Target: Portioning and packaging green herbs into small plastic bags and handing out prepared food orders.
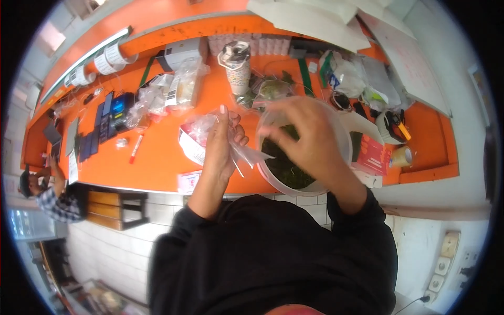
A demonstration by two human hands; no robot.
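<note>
My left hand pinches a clear plastic bag, whose loose end points toward a translucent plastic tub. Dark green, moss-like plant matter fills the lower part of the tub. Over the tub's opening is my right hand, blurred, with thumb and fingers apart and nothing visible between them. Just behind the left hand sits a white-and-pink packet with crumpled clear plastic on it, partly hidden by that hand. Clear bags of green plant matter lie beyond the tub.
On the orange table stand a tall patterned cup, a pink box and a can. A red-and-white marker and several phones lie leftward. A person is at far left, near a wooden bench.
</note>
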